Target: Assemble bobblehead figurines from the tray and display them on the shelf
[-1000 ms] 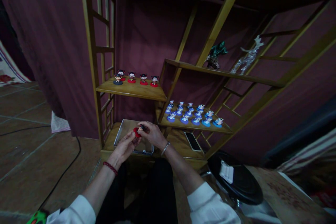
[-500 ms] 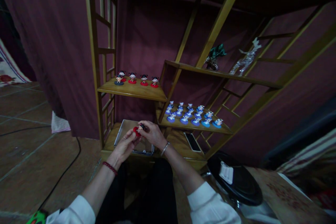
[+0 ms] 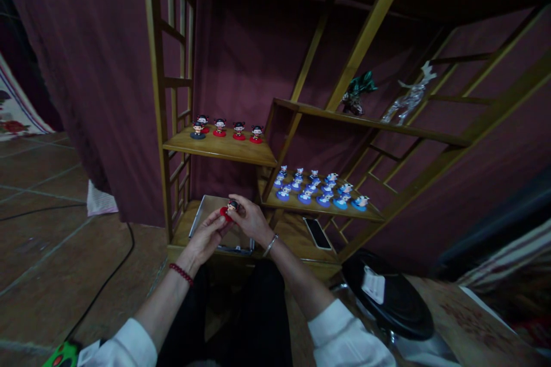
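Both my hands hold one small figurine (image 3: 232, 207) with black hair and a red round base, above an open shallow box (image 3: 209, 204) on the bottom shelf. My left hand (image 3: 209, 236) pinches the red base from the left. From the right, the fingers of my right hand (image 3: 249, 219) grip its body. Similar red-based figurines (image 3: 239, 131) stand on the upper left shelf (image 3: 215, 147), with one dark-based figurine (image 3: 197, 130) at their front left. Several blue and purple figurines (image 3: 305, 195) stand in rows on the lower right shelf (image 3: 279, 202).
A phone (image 3: 317, 233) lies on the bottom shelf at the right. A clear deer ornament (image 3: 411, 97) and a green-leaved ornament (image 3: 359, 90) stand on the upper right shelf. A black round stool (image 3: 400, 304) is at the lower right. A cable (image 3: 114, 275) runs across the tiled floor.
The figurine has turned slightly in my fingers, so more of its front shows. The view has shifted a little; the figurines on the shelves stay in place.
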Available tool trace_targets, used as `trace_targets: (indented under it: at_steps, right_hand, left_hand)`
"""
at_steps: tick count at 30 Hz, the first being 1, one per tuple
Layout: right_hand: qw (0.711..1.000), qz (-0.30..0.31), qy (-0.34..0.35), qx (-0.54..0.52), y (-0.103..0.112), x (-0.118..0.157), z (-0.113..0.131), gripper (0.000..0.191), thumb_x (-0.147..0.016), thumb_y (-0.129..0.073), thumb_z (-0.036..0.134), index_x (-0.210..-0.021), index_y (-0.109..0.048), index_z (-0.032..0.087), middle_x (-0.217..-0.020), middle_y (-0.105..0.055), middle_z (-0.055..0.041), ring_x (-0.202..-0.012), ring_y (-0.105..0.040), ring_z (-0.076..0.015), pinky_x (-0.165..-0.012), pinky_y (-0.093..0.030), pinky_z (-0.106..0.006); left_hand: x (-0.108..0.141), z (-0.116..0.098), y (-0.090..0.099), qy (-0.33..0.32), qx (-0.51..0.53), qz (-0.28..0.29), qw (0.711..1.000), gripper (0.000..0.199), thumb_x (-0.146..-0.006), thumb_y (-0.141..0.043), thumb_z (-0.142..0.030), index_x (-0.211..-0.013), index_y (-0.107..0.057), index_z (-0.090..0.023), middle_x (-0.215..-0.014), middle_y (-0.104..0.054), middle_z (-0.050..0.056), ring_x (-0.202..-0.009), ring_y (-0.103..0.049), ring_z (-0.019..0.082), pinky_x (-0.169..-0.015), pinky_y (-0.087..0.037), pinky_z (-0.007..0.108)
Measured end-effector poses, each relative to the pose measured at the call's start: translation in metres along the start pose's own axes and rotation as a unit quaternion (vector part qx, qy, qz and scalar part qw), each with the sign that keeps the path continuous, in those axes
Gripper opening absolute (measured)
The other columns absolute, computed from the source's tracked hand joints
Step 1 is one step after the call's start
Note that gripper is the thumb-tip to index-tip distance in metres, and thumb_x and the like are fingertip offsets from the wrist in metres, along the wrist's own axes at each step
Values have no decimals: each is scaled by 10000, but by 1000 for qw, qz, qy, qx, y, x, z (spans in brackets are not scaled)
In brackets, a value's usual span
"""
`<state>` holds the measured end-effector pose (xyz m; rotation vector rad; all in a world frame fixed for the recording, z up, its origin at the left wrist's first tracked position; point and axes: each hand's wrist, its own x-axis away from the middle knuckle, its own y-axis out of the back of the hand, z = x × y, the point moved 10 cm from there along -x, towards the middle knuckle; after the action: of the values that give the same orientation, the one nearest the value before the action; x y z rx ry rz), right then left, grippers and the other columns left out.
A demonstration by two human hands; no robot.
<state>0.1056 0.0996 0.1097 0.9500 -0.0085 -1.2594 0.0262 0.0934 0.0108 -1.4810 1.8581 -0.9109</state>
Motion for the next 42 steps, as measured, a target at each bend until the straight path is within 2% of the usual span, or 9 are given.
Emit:
trace_targets:
  at_steps: [6, 14, 21, 31, 36, 42]
  right_hand:
    - [1000, 0, 8, 7, 0, 2, 0, 356, -756, -557, 225, -1110, -534, 205, -1032, -596, -53, -903, -558, -148, -799, -444, -287]
    - [1000, 6, 4, 1, 2, 1, 4, 338, -767, -558, 233, -1105, -544, 218, -942, -590, -35, -843, -547, -141, -761, -438, -278]
    - [999, 27, 10, -15, -1, 2, 5, 364, -786, -539, 244, -1147, -520, 199, -954, -572, -46, -877, -534, -151, -795, -427, -293]
    - [997, 59, 41, -40, -3, 3, 4, 389, -806, -513, 276, -1189, -486, 219, -971, -560, -47, -894, -532, -155, -789, -439, -294]
    - [997, 48, 45, -37, 0, 2, 10, 397, -800, -522, 278, -1190, -486, 215, -1015, -579, -57, -940, -537, -165, -837, -430, -321]
    - [997, 20, 8, -74, 5, 1, 6, 476, -789, -530, 293, -1249, -425, 231, -1081, -589, -55, -946, -559, -158, -835, -452, -315]
  left_hand:
    - [1, -2, -7, -11, -10, 11, 1000, 268, -689, -649, -97, -947, -625, -164, -1017, -651, 33, -944, -583, 132, -946, -378, 290]
    - [4, -4, -12, -11, -7, 2, 1000, 265, -686, -646, -88, -943, -636, -155, -992, -660, 36, -925, -591, 130, -949, -375, 286]
    - [2, 2, -5, -9, 9, 2, 1000, 254, -692, -640, -86, -938, -638, -150, -981, -662, 40, -906, -598, 128, -927, -394, 279]
    - [0, 7, -6, -1, 16, 15, 1000, 256, -710, -628, -92, -960, -635, -145, -985, -659, 48, -902, -596, 120, -897, -412, 256]
    - [0, 5, -6, 4, 20, 2, 1000, 237, -706, -628, -92, -936, -643, -149, -974, -661, 40, -881, -601, 115, -891, -416, 248]
    - [1, -5, -17, 0, 14, 10, 1000, 248, -713, -617, -85, -951, -638, -151, -985, -658, 38, -894, -597, 112, -902, -414, 243]
